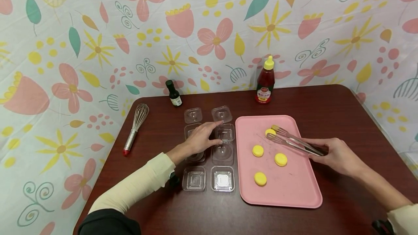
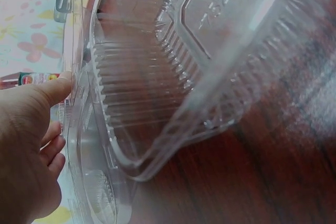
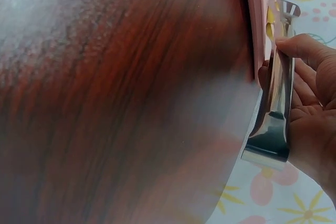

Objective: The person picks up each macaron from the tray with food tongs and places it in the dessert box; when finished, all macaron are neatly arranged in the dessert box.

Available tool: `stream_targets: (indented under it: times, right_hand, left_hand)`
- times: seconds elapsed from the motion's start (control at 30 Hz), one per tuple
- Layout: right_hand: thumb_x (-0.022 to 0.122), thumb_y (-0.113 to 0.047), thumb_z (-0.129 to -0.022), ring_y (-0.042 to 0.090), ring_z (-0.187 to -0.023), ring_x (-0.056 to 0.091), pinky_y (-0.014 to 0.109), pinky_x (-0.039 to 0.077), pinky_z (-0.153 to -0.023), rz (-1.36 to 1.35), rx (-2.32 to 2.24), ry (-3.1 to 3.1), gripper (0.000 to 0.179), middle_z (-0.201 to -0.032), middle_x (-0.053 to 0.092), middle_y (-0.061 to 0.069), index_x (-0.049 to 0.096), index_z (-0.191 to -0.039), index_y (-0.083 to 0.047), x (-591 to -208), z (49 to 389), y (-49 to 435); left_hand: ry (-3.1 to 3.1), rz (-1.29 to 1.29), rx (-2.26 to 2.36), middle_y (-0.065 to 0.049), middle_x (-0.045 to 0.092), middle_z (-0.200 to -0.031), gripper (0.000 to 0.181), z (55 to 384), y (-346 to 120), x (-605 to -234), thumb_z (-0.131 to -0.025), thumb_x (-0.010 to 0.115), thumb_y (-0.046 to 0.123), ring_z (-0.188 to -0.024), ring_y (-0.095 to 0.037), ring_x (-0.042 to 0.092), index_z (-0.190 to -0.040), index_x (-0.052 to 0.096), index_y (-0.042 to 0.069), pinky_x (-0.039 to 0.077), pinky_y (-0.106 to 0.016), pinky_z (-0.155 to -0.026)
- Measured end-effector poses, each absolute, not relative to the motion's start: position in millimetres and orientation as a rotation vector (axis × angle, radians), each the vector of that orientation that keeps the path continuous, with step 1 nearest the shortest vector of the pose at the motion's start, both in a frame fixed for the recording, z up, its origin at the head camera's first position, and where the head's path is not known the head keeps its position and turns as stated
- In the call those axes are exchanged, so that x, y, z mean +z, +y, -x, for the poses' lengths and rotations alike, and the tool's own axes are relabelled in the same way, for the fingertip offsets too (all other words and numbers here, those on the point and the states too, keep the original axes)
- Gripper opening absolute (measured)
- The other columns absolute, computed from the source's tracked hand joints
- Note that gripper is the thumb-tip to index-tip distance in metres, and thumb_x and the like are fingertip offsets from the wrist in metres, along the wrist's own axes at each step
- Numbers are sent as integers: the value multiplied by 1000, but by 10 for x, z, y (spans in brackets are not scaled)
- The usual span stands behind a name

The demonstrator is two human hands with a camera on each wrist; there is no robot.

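My right hand (image 1: pixel 336 155) holds metal tongs (image 1: pixel 294 142) over the pink tray (image 1: pixel 277 197). The tongs' tips stand apart around a yellow macaron (image 1: pixel 270 132) near the tray's far edge; whether they touch it I cannot tell. Several more macarons lie on the tray, one of them a yellow macaron (image 1: pixel 258 151) left of the tongs. My left hand (image 1: pixel 204 137), thumb and index finger spread, reaches across the clear plastic containers to a container (image 1: pixel 226 132) beside the tray. In the left wrist view, the thumb meets a clear container's rim (image 2: pixel 73 90).
More open clear containers, such as a near container (image 1: pixel 194 178), stand in two columns left of the tray. A whisk (image 1: pixel 136 126) lies at the table's left. Along the back stand a small dark bottle (image 1: pixel 173 93) and a red sauce bottle (image 1: pixel 265 82) with a yellow cap.
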State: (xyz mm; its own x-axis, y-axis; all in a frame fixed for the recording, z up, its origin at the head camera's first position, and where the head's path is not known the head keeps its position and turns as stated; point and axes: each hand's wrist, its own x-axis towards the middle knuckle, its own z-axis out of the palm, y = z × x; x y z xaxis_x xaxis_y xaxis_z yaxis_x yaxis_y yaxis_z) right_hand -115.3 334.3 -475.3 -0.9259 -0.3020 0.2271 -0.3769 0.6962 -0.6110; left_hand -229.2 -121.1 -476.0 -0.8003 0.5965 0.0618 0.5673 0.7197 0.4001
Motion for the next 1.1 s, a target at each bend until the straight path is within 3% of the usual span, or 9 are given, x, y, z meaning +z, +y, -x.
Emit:
stream_targets:
  times: [0.63, 0.93, 1.1]
  right_hand:
    - [91, 7, -76, 2, -69, 51, 15, 41, -57, -659, 973, -2693, 52, -99, 78, 5, 78, -125, -4, -4704, 1240, 3264]
    - [89, 12, -74, 8, -74, 55, 16, 42, -58, -686, 1007, -2690, 54, -100, 78, 9, 78, -126, -3, -4532, 1458, 2990]
    - [88, 10, -78, 11, -81, 63, 17, 50, -64, -744, 1033, -2705, 52, -104, 79, 9, 77, -127, -3, -4438, 1615, 2779]
  left_hand:
    - [2851, -960, 652, -8, 57, -155, 78, 2315, -1230, -4800, -94, 84, 40, -143, -29, 52, -160, 49, 17, 44, -56, -114]
    - [2848, -970, 674, -8, 57, -155, 78, 2321, -1230, -4797, -93, 84, 39, -143, -30, 52, -159, 50, 15, 44, -56, -114]
    - [2846, -961, 662, -6, 57, -155, 78, 2324, -1220, -4793, -93, 84, 40, -143, -28, 52, -159, 50, 15, 44, -56, -114]
